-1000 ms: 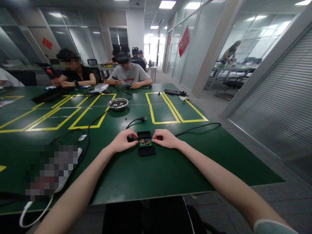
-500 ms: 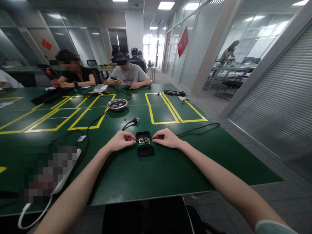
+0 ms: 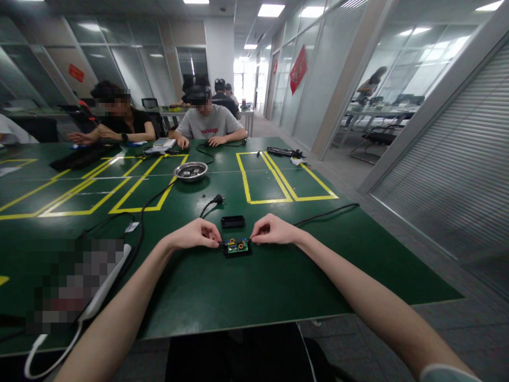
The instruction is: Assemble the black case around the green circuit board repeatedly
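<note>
Between my hands is a small green circuit board (image 3: 235, 247) with copper-coloured ring coils. It lies at or in the near black plastic case half (image 3: 237, 255); whether it is fully seated I cannot tell. My left hand (image 3: 196, 233) is closed, pinching the black cable at the board's left end. On the other side, my right hand (image 3: 272, 231) pinches the black cable (image 3: 330, 213) at the right end. The other black case half (image 3: 233, 222) lies open just beyond the board. A power plug (image 3: 218, 199) on a black cord rests past my left hand.
A metal bowl (image 3: 191, 171) holding small metal parts sits farther back. Left of my arm is a white power strip (image 3: 105, 284), partly blurred out. Yellow tape (image 3: 270, 201) marks rectangles on the green table (image 3: 278, 286). Two people (image 3: 210, 121) sit across the table.
Both hands have brought the circuit board toward me, from the far case half to the near one. The far case half is now uncovered. The plug has turned slightly.
</note>
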The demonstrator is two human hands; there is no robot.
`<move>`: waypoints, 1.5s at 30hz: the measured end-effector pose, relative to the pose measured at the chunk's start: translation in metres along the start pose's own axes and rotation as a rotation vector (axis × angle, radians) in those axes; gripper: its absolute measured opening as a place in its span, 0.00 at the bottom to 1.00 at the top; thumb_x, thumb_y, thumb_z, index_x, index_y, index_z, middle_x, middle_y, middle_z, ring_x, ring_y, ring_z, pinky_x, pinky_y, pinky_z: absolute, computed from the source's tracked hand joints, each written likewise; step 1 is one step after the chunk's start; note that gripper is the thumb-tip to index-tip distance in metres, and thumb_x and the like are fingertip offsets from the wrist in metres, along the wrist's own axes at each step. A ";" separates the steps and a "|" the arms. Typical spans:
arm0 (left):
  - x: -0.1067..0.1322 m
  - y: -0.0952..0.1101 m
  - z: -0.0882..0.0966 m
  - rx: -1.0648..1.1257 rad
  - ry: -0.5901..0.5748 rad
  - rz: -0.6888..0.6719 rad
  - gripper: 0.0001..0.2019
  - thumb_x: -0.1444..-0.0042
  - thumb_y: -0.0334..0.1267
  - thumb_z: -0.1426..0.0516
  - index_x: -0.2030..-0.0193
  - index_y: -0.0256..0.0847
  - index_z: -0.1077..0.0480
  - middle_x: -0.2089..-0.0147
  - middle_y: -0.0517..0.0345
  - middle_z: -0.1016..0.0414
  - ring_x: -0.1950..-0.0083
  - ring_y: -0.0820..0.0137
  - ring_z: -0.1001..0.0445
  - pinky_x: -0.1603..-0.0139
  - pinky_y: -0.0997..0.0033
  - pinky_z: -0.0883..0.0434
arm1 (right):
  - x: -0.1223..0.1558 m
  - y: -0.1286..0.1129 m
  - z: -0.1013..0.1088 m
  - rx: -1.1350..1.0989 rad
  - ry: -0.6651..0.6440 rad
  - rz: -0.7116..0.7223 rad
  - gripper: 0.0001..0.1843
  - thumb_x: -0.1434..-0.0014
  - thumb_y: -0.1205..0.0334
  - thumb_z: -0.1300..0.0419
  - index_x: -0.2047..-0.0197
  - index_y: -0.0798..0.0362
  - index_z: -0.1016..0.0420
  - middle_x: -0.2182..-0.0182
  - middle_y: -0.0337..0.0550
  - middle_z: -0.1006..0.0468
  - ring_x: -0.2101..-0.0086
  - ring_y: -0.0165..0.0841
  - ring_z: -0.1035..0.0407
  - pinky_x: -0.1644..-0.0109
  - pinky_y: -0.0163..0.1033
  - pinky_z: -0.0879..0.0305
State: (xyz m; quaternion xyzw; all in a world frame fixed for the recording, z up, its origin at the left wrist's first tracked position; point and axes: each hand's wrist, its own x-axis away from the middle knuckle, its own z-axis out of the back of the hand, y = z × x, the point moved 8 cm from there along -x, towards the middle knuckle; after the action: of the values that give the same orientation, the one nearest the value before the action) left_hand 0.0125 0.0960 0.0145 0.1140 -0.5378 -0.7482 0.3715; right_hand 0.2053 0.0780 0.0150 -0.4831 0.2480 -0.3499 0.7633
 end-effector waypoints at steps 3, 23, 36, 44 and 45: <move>0.001 0.002 -0.002 -0.019 -0.015 0.003 0.15 0.56 0.47 0.30 0.68 0.38 0.20 0.74 0.61 0.25 0.71 0.73 0.31 0.68 0.74 0.35 | -0.001 0.002 -0.004 -0.003 -0.020 -0.022 0.12 0.48 0.55 0.30 0.69 0.57 0.17 0.77 0.41 0.20 0.77 0.27 0.31 0.72 0.32 0.35; -0.003 0.002 -0.002 -0.040 0.054 -0.003 0.14 0.54 0.46 0.31 0.69 0.36 0.22 0.75 0.61 0.25 0.72 0.73 0.30 0.70 0.76 0.35 | -0.004 -0.002 -0.003 0.348 0.038 0.080 0.09 0.41 0.62 0.37 0.67 0.56 0.18 0.75 0.39 0.22 0.75 0.28 0.34 0.68 0.33 0.40; -0.005 0.002 0.010 -0.188 0.197 -0.063 0.13 0.52 0.46 0.35 0.68 0.38 0.26 0.77 0.65 0.31 0.75 0.74 0.35 0.74 0.77 0.38 | -0.005 -0.018 0.000 0.791 0.161 0.280 0.07 0.35 0.61 0.36 0.63 0.51 0.16 0.64 0.47 0.18 0.61 0.38 0.27 0.57 0.40 0.34; -0.004 0.010 0.010 -0.319 0.256 -0.148 0.07 0.50 0.41 0.40 0.70 0.40 0.28 0.73 0.63 0.29 0.73 0.72 0.34 0.70 0.74 0.35 | -0.009 -0.015 -0.009 0.883 0.127 0.255 0.09 0.34 0.62 0.37 0.63 0.53 0.16 0.65 0.45 0.20 0.66 0.34 0.28 0.60 0.37 0.38; -0.004 0.009 0.011 -0.341 0.277 -0.154 0.07 0.49 0.41 0.41 0.70 0.40 0.27 0.72 0.62 0.27 0.72 0.72 0.33 0.69 0.74 0.34 | -0.010 -0.012 -0.006 0.850 0.166 0.240 0.10 0.34 0.61 0.37 0.66 0.53 0.17 0.67 0.44 0.21 0.67 0.33 0.29 0.61 0.37 0.39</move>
State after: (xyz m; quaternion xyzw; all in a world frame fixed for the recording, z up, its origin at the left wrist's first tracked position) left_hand 0.0131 0.1054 0.0259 0.1918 -0.3370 -0.8316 0.3976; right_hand 0.1912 0.0787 0.0240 -0.0649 0.1969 -0.3672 0.9068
